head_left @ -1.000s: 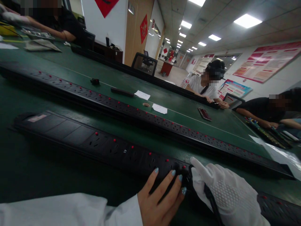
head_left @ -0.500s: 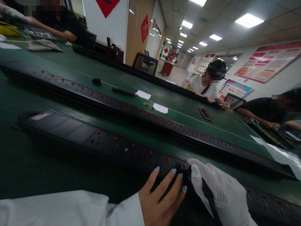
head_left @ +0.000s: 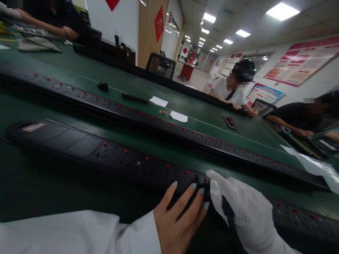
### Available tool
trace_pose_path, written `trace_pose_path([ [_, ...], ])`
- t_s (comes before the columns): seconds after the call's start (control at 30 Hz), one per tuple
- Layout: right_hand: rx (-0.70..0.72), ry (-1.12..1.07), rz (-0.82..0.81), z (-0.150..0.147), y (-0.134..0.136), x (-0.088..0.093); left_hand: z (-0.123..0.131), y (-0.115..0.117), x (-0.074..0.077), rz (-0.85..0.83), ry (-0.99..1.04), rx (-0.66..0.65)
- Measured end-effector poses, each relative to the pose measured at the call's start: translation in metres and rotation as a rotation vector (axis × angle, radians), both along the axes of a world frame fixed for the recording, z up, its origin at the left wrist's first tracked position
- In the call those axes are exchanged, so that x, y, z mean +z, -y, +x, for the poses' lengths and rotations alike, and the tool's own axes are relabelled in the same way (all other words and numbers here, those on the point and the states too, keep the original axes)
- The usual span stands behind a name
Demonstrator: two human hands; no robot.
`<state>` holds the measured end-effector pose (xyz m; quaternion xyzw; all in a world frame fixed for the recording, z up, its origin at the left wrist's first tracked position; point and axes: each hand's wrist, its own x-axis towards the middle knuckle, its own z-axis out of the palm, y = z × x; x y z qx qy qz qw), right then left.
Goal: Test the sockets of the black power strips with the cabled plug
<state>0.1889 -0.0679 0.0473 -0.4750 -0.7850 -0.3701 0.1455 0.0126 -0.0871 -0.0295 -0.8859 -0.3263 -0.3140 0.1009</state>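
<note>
Nearest me, a long black power strip [head_left: 159, 174] with red dots beside its sockets and a "19" mark runs diagonally across the table. My left hand [head_left: 178, 218] is bare, its fingers spread and resting on the strip's front side. In a white glove, my right hand [head_left: 238, 204] is closed around a black plug at one of the sockets. The plug is mostly hidden by the glove; its black cord [head_left: 231, 218] hangs down below the fingers. Whether the plug is fully seated I cannot tell.
A second long power strip [head_left: 148, 121] lies parallel behind. Beyond it on the green table [head_left: 196, 155] are paper slips [head_left: 178, 116], a phone [head_left: 230, 122], a dark bar [head_left: 135, 98] and a small black part [head_left: 102, 86]. Other people sit along the far side and the right.
The view has shifted slightly, so the strips sit a little further left and higher. Both hands keep nearly the same place on the near strip, the right still gripping the plug.
</note>
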Motion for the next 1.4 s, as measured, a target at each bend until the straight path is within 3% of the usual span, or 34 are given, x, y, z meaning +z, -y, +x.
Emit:
trace_pose_path([
  [0.33,-0.011,0.004,-0.032,0.0025,0.0021,-0.0080,0.0022,-0.0018,-0.0035,0.021,0.072,-0.026],
  [1.4,0.030,-0.077,-0.058,0.0000,0.0020,-0.0053,-0.0013,-0.0013,-0.0012,0.025,-0.043,-0.015],
])
